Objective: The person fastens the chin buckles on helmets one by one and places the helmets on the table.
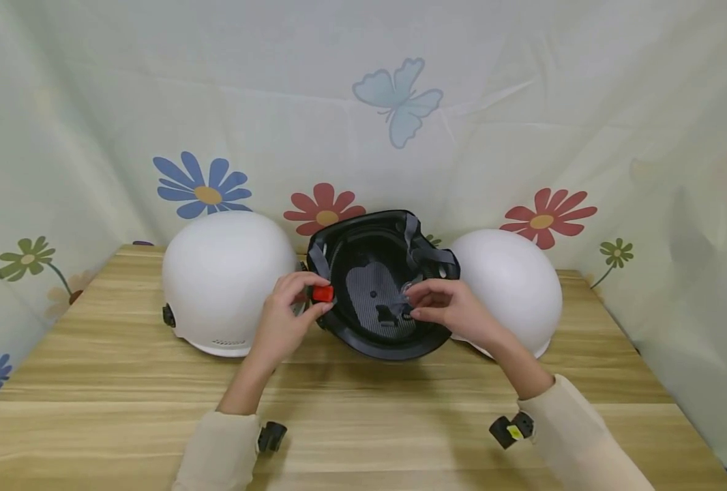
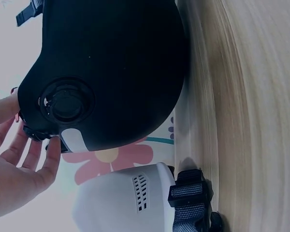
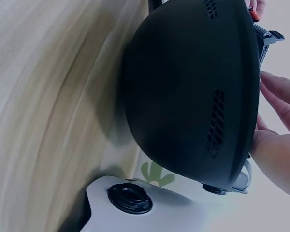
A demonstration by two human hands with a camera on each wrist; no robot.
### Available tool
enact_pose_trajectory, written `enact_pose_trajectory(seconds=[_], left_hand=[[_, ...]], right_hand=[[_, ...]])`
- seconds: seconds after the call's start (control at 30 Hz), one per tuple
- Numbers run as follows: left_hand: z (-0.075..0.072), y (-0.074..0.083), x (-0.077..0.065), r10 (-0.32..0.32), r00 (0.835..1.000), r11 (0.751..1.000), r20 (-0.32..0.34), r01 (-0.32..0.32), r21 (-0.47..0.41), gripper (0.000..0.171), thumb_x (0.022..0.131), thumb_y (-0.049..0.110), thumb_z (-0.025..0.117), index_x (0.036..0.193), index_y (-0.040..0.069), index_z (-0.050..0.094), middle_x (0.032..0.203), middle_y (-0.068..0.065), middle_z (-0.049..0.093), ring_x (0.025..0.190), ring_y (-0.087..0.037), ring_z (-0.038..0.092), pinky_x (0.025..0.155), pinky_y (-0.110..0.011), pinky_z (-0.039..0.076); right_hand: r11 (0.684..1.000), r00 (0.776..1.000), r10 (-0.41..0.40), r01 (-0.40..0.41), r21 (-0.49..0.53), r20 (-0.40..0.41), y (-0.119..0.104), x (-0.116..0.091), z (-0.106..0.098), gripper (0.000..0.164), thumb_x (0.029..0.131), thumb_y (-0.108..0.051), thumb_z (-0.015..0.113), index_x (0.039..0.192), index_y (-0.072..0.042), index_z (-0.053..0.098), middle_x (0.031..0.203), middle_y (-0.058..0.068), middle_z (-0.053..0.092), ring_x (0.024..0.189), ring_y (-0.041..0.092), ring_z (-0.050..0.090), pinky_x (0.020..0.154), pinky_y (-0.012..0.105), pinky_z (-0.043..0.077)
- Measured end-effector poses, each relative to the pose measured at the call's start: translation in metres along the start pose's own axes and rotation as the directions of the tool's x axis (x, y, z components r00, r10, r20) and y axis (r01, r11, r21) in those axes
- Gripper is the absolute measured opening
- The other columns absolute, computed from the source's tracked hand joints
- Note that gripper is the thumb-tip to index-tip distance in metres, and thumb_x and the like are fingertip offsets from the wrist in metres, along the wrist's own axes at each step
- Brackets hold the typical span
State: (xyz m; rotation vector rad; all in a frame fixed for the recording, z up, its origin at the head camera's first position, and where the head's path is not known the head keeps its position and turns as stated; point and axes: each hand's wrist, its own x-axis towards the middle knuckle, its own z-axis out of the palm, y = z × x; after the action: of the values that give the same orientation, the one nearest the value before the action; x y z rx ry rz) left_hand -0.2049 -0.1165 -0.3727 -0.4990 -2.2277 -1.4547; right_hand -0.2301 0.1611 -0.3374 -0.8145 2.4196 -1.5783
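A black helmet (image 1: 394, 350) lies upside down, its hollow and dark lining facing up. At its left rim, my left hand (image 1: 279, 317) pinches a red buckle (image 1: 323, 294) between thumb and fingers. My right hand (image 1: 452, 310) reaches over the right side of the hollow, thumb and fingers bent around a grey strap (image 1: 400, 303); the exact contact is blurred. Beside that hand, a black clip (image 1: 387, 314) lies over the lining. From the left wrist, the helmet's outer shell (image 2: 121, 72) fills the middle; from the right wrist, the shell (image 3: 183, 92) hides the fingertips.
White helmets stand on both sides, one at left (image 1: 228, 279) and one at right (image 1: 511, 283), close against the black one. All sit on a wood-grain table (image 1: 363, 423). Behind hangs a flowered curtain (image 1: 277, 102).
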Motion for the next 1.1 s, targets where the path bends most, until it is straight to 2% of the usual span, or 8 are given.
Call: enact_pose_trajectory(seconds=[0.2, 0.37, 0.53, 0.7, 1.0, 1.1], left_hand=[[0.000, 0.003, 0.001, 0.024, 1.000, 1.000, -0.007, -0.024, 0.016, 0.029, 0.076, 0.004, 0.073, 0.103, 0.006, 0.063, 0.110, -0.010, 0.056, 0.102, -0.021, 0.046, 0.081, -0.046, 0.045], [0.000, 0.005, 0.001, 0.036, 0.999, 0.999, -0.002, -0.036, 0.011, 0.028, 0.077, 0.005, 0.073, 0.103, 0.006, 0.063, 0.111, -0.009, 0.056, 0.102, -0.020, 0.046, 0.081, -0.044, 0.046], [0.001, 0.006, 0.001, 0.067, 0.998, 0.997, -0.009, -0.067, 0.036, 0.027, 0.077, 0.004, 0.072, 0.102, 0.006, 0.063, 0.107, -0.008, 0.057, 0.097, -0.019, 0.046, 0.080, -0.039, 0.046], [0.002, 0.008, 0.000, 0.120, 0.993, 0.991, -0.006, -0.119, 0.068, 0.027, 0.076, 0.004, 0.073, 0.101, 0.006, 0.063, 0.104, -0.008, 0.057, 0.095, -0.018, 0.046, 0.078, -0.035, 0.046], [0.003, 0.015, -0.001, 0.155, 0.988, 0.986, -0.012, -0.154, 0.062, 0.026, 0.076, 0.005, 0.073, 0.100, 0.006, 0.064, 0.102, -0.007, 0.058, 0.098, -0.017, 0.046, 0.080, -0.035, 0.045], [0.003, 0.016, -0.001, 0.171, 0.985, 0.984, -0.014, -0.170, 0.058, 0.027, 0.075, 0.005, 0.074, 0.100, 0.005, 0.064, 0.101, -0.006, 0.058, 0.097, -0.017, 0.047, 0.079, -0.035, 0.045]], right_hand=[[0.998, 1.000, -0.015, 0.013, -0.061, -0.022, -0.008, -0.001, -0.004, 0.023, 0.081, -0.004, 0.067, 0.103, 0.001, 0.065, 0.091, 0.012, 0.061, 0.078, 0.020, 0.057, 0.069, 0.027, 0.050], [0.992, 0.998, -0.025, 0.017, -0.129, -0.058, -0.015, -0.001, -0.007, 0.017, 0.083, -0.008, 0.067, 0.099, -0.001, 0.068, 0.086, 0.009, 0.059, 0.072, 0.020, 0.056, 0.065, 0.031, 0.050], [0.982, 0.996, -0.039, 0.024, -0.185, -0.080, -0.018, -0.001, -0.010, 0.014, 0.084, -0.008, 0.066, 0.096, -0.002, 0.069, 0.087, 0.008, 0.060, 0.072, 0.021, 0.054, 0.063, 0.031, 0.049], [0.982, 0.996, -0.036, 0.019, -0.189, -0.086, -0.021, -0.002, -0.011, 0.014, 0.084, -0.007, 0.065, 0.097, -0.001, 0.068, 0.088, 0.008, 0.060, 0.074, 0.022, 0.052, 0.063, 0.027, 0.048], [0.979, 0.995, -0.078, 0.064, -0.193, -0.064, -0.020, -0.002, -0.012, 0.007, 0.083, -0.002, 0.065, 0.089, 0.000, 0.067, 0.087, 0.009, 0.058, 0.074, 0.019, 0.053, 0.064, 0.024, 0.046], [0.980, 0.997, -0.063, 0.053, -0.192, -0.047, -0.019, -0.002, -0.013, 0.006, 0.082, -0.001, 0.065, 0.088, 0.001, 0.066, 0.086, 0.010, 0.059, 0.072, 0.018, 0.053, 0.062, 0.023, 0.046]])
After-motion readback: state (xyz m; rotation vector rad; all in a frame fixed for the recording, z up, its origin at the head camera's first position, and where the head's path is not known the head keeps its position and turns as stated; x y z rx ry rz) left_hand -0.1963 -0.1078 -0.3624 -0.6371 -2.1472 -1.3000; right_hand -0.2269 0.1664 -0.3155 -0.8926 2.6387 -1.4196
